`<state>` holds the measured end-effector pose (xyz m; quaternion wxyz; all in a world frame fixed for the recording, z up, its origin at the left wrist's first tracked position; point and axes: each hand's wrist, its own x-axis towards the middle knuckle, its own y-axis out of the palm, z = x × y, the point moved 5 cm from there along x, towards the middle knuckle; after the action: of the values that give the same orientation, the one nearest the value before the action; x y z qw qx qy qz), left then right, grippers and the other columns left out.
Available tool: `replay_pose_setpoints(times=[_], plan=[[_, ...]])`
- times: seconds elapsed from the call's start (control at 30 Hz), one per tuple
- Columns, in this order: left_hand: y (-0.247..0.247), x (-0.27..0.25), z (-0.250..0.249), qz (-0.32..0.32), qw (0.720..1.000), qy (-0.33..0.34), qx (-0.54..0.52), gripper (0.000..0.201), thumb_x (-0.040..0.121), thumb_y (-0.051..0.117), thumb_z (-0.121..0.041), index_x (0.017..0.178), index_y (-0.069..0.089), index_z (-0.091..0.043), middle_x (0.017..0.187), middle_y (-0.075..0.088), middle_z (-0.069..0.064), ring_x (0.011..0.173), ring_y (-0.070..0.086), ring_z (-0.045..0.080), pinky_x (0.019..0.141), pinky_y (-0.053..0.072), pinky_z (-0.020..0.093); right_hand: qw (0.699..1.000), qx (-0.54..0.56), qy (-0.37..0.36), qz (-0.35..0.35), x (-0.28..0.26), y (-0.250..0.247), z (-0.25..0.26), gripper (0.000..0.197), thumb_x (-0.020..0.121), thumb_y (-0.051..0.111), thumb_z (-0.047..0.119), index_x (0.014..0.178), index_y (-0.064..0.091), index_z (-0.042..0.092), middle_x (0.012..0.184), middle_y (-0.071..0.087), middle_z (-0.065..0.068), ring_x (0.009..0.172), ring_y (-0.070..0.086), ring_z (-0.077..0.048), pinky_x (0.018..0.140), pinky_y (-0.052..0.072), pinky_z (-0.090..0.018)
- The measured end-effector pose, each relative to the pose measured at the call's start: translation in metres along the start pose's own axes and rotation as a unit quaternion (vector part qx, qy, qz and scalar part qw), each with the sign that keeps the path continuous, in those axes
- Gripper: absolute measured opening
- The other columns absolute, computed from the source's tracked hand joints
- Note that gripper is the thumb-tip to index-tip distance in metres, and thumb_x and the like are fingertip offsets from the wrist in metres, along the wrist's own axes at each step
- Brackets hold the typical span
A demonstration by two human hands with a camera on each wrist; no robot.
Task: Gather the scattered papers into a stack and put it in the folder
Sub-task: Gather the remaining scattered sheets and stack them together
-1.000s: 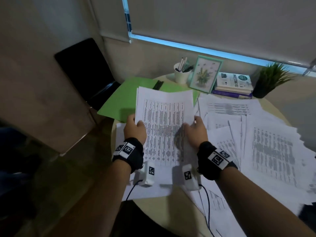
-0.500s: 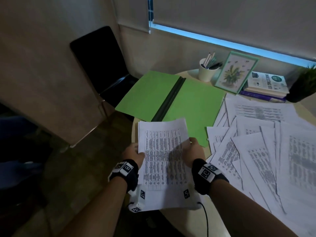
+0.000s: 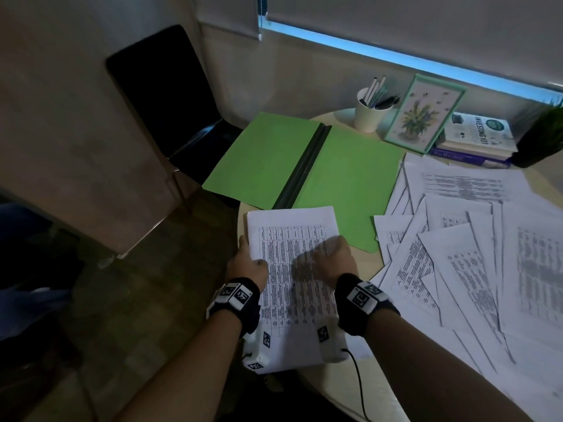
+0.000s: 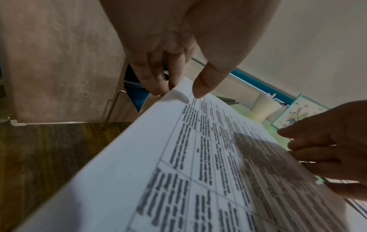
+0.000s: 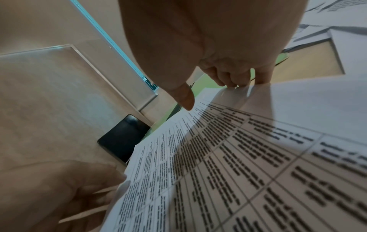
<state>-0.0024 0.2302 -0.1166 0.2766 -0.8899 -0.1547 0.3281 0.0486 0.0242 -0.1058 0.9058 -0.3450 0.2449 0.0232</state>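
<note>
Compared with half a second before, the stack of papers point(image 3: 292, 278) sat in much the same grip; a second before, it had stood raised and covered the spine of the green folder point(image 3: 344, 175), which was now fully exposed, both leaves open flat. The stack's far edge overlapped only the folder's near margin.

The left hand point(image 3: 248, 264) gripped the stack's left long edge at 9 o'clock, thumb on the printed face and fingers point(image 4: 152, 78) curled beneath, as the left wrist view confirmed. The right hand point(image 3: 333, 258) clamped the right long edge at 3 o'clock, thumb on top, fingers point(image 5: 232, 80) hooked under the sheets. Both hands were closed on the stack; neither was free. The stack lay between them, printed table uppermost, its near end projecting past the bench point(image 3: 344, 388) rim at 6 o'clock.

The folder lay at 12 o'clock from the stack, its left leaf overhanging the bench edge. Loose papers point(image 3: 463, 254) remained fanned and overlapping at 2 to 4 o'clock, well apart from the left hand, near the right.

At the far side stood a pen cup point(image 3: 370, 114), a framed picture point(image 3: 423, 114), books point(image 3: 475, 138) and a potted plant point(image 3: 542, 135). A black chair point(image 3: 164, 95) stood at 10 o'clock beyond the bench.
</note>
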Motion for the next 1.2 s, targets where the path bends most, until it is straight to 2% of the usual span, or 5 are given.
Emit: replay_pose_setpoints(times=[0.3, 0.47, 0.63, 0.9, 1.2], plan=[[-0.003, 0.008, -0.004, 0.0, 1.0, -0.007, 0.006, 0.08, 0.089, 0.049, -0.013, 0.154, 0.005, -0.028, 0.139, 0.051, 0.006, 0.097, 0.061, 0.023, 0.073, 0.053, 0.03, 1.0, -0.001, 0.024, 0.006, -0.001, -0.006, 0.006, 0.065, 0.096, 0.051, 0.029, 0.15, 0.019, 0.011, 0.138, 0.052, -0.016, 0.119, 0.055, -0.035, 0.098, 0.045, -0.039], [-0.001, 0.011, -0.006, -0.001, 1.0, -0.019, 0.022, 0.084, 0.086, 0.052, -0.014, 0.153, 0.002, -0.028, 0.132, 0.056, 0.007, 0.096, 0.064, 0.027, 0.079, 0.058, 0.042, 1.0, 0.011, 0.019, -0.011, 0.002, -0.008, 0.005, 0.06, 0.096, 0.045, 0.037, 0.147, 0.025, 0.013, 0.135, 0.055, -0.016, 0.115, 0.057, -0.036, 0.1, 0.046, -0.048], [-0.006, 0.002, -0.011, -0.035, 0.998, -0.036, 0.029, 0.083, 0.088, 0.055, -0.014, 0.154, 0.006, -0.022, 0.138, 0.048, 0.013, 0.115, 0.056, 0.033, 0.086, 0.049, 0.032, 0.999, 0.038, 0.002, -0.017, 0.005, -0.019, 0.001, 0.054, 0.099, 0.036, 0.042, 0.144, 0.031, 0.013, 0.133, 0.057, -0.013, 0.114, 0.058, -0.033, 0.102, 0.043, -0.047], [0.02, -0.036, -0.079, -0.081, 0.995, 0.035, 0.044, 0.079, 0.086, 0.06, -0.021, 0.151, 0.015, -0.02, 0.153, 0.031, 0.006, 0.136, 0.036, 0.032, 0.108, 0.036, 0.051, 0.997, 0.064, -0.032, 0.003, 0.005, -0.066, -0.02, 0.05, 0.096, 0.052, 0.029, 0.142, 0.04, 0.012, 0.143, 0.049, -0.008, 0.123, 0.052, -0.028, 0.093, 0.039, -0.028], [0.136, -0.093, -0.165, 0.01, 0.995, 0.099, -0.011, 0.065, 0.09, 0.054, -0.016, 0.148, 0.026, -0.02, 0.134, 0.056, 0.004, 0.117, 0.056, 0.029, 0.099, 0.047, 0.041, 0.988, 0.142, -0.039, -0.05, 0.01, -0.193, -0.09, 0.04, 0.09, 0.061, 0.024, 0.128, 0.054, 0.016, 0.127, 0.061, -0.001, 0.112, 0.058, -0.02, 0.092, 0.044, -0.028]])
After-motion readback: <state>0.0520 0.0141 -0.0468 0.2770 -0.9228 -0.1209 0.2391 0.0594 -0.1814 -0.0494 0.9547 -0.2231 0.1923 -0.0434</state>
